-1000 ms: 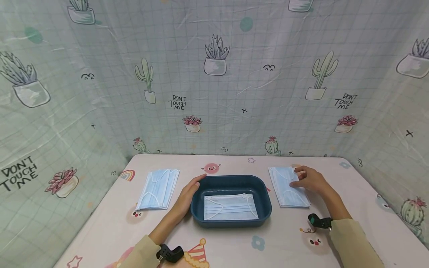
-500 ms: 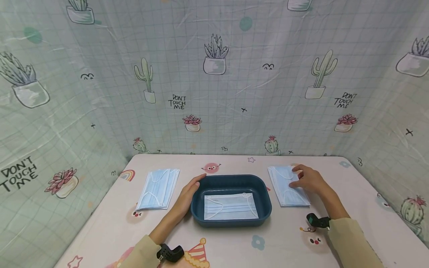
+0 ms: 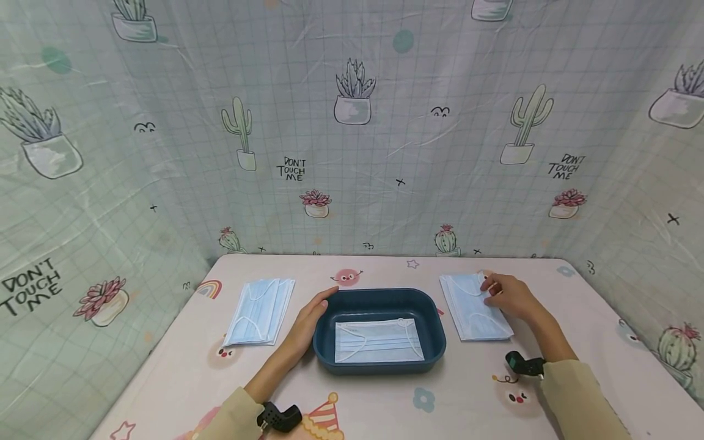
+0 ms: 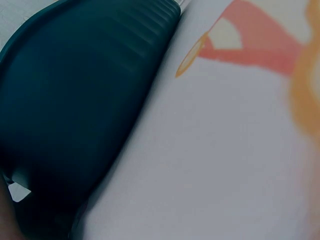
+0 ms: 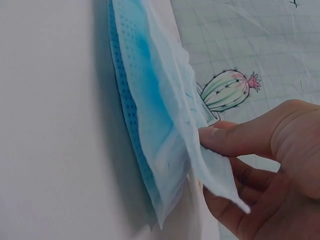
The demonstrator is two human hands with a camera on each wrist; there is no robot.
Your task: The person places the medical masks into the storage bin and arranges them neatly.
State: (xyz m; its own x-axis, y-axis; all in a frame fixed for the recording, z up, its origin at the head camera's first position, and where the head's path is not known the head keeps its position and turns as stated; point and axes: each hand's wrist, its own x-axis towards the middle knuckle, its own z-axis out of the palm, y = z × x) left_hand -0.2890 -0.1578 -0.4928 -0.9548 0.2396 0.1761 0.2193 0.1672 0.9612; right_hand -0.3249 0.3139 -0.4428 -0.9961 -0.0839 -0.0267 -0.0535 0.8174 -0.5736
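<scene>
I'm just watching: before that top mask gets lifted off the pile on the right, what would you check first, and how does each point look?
1. Right hand pinches only the top mask: ok, its edge is peeled from the right pile.
2. Left hand rests on the tray rim: ok.
3. Room in the tray: ok, one mask in tray lies flat.
4. Left pile undisturbed: ok.
5. Ear loops free of the pile: cannot tell.

We see a dark teal plastic tray (image 3: 379,300) w/ one light blue pleated mask (image 3: 378,340) w/ white ear loops in it. Two stacks of light blue masks, left stack (image 3: 258,310) & right stack (image 3: 474,308). Pale pink table (image 3: 467,391) w/ cartoon prints: rainbow, stars, party hat. Mint grid-pattern curtain (image 3: 385,153) w/ cacti & "DON'T TOUCH ME". Beige sleeves (image 3: 577,397).
</scene>
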